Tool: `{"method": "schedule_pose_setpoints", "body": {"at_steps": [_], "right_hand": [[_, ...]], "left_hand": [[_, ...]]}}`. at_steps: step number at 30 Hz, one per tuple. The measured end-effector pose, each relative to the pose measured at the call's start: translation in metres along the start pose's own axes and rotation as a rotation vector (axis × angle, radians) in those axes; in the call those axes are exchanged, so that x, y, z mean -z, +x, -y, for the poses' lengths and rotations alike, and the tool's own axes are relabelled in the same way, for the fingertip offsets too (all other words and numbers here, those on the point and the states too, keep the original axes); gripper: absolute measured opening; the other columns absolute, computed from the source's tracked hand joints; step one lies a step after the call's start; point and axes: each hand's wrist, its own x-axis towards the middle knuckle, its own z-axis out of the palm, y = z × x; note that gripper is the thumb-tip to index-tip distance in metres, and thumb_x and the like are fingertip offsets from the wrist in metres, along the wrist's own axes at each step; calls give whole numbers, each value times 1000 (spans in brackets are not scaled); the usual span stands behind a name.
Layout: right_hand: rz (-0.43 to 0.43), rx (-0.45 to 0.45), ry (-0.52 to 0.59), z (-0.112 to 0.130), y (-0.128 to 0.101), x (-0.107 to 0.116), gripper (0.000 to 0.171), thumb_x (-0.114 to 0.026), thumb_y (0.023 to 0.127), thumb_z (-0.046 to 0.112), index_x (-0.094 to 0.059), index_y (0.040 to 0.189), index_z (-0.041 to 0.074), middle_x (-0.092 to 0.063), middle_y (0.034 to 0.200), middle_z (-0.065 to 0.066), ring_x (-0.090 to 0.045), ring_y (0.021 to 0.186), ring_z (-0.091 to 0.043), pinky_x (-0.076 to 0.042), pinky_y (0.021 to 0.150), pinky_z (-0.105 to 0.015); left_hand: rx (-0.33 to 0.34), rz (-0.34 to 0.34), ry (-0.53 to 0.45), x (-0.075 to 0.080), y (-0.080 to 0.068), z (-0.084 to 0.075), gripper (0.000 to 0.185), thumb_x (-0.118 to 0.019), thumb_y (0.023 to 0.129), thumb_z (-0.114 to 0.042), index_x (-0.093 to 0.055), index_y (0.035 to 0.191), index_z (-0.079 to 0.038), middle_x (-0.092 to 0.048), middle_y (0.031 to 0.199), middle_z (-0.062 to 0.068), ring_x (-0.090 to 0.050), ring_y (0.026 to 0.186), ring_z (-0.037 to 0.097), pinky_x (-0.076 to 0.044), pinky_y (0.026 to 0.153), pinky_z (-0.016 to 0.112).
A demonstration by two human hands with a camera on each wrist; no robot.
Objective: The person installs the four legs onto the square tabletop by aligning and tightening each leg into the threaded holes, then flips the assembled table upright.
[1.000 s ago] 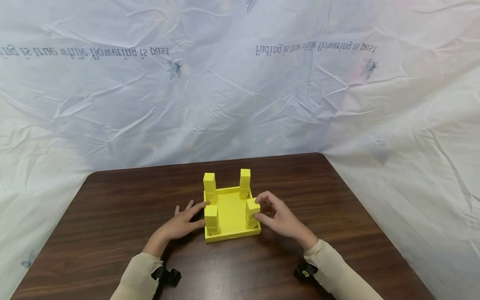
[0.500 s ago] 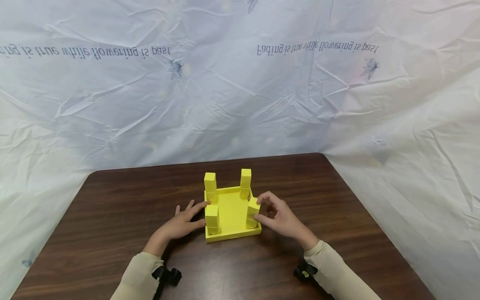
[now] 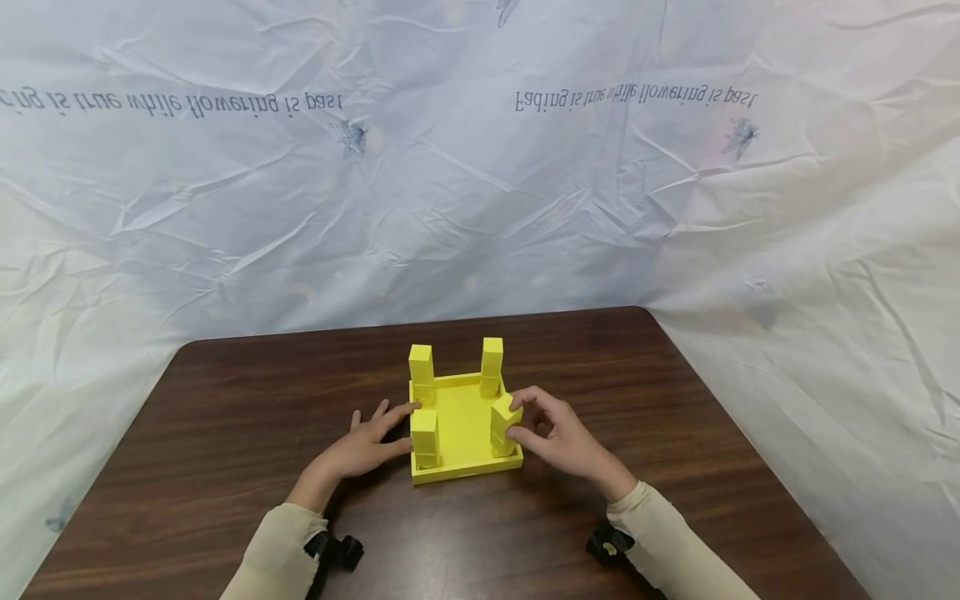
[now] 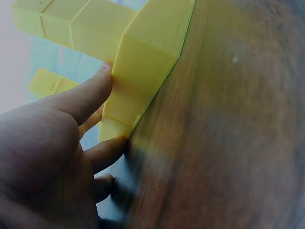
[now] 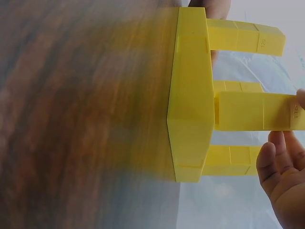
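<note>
Head view: left hand (image 3: 360,450) rests flat against yellow tray (image 3: 465,472); right hand (image 3: 558,437) pinches near-right post (image 3: 504,423).

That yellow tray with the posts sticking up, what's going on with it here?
A person sits at a brown table with a yellow tray that has four upright yellow posts at its corners. The right hand pinches the near right post. The left hand rests with straight fingers against the tray's left side.
</note>
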Motion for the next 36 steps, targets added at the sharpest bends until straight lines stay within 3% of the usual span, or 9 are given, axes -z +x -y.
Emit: {"method": "schedule_pose_setpoints", "body": {"at_steps": [7, 12, 15, 19, 24, 28, 32, 36], "right_hand": [[-21, 71, -23, 0, 1, -1, 31, -74, 94, -9, -65, 119, 7, -66, 118, -13, -67, 104, -18, -61, 87, -39], [-22, 49, -40, 2, 1, -2, 36, -79, 90, -10, -68, 119, 8, -67, 116, -10, -66, 88, -20, -59, 69, -35], [-24, 33, -54, 3, 0, -2, 39, -82, 87, -9, -68, 119, 9, -67, 113, -9, -59, 75, -21, -50, 56, -30], [-7, 7, -73, 4, -1, -2, 37, -81, 90, -4, -66, 121, 11, -67, 98, -6, -53, 67, -16, -45, 54, -26], [31, -7, -46, 3, -2, -1, 32, -75, 97, -1, -65, 125, 12, -63, 82, -4, -52, 64, -10, -48, 56, -26], [30, 19, -54, 1, -2, 0, 33, -75, 97, 0, -66, 126, 13, -64, 88, -3, -51, 65, -11, -47, 55, -27], [22, 43, -78, -1, -2, 1, 37, -76, 95, -2, -68, 127, 15, -66, 107, -5, -56, 71, -15, -52, 58, -32], [23, 52, -81, -1, -2, 3, 39, -77, 94, -3, -68, 128, 14, -65, 110, -6, -59, 75, -18, -55, 60, -34]], "left_hand": [[-4, 1, 1, 0, 1, 2, 71, -60, 109, -42, -31, 168, -16, -28, 171, 20, 1, 159, 50, 20, 115, 75], [-1, 3, -5, 0, 0, 2, 71, -60, 109, -41, -31, 168, -16, -28, 171, 21, 2, 159, 50, 20, 115, 74], [2, 4, -11, -1, 0, 1, 71, -60, 109, -41, -31, 168, -16, -28, 171, 21, 2, 159, 50, 20, 115, 74], [2, 5, -11, -1, 0, 1, 71, -60, 108, -41, -31, 168, -17, -27, 171, 21, 2, 159, 50, 20, 115, 74], [2, 4, -8, 0, 1, 2, 71, -60, 108, -42, -31, 168, -17, -28, 171, 20, 2, 159, 50, 20, 115, 74], [6, 6, -7, 0, 1, 2, 71, -60, 108, -42, -31, 168, -17, -27, 171, 20, 2, 159, 49, 20, 116, 74], [11, 6, -11, 0, 1, 2, 71, -60, 108, -42, -31, 168, -18, -26, 172, 20, 3, 159, 49, 21, 116, 73], [9, 3, -16, 0, 1, 2, 70, -61, 108, -41, -31, 168, -19, -26, 172, 20, 3, 159, 48, 21, 116, 73]]}}
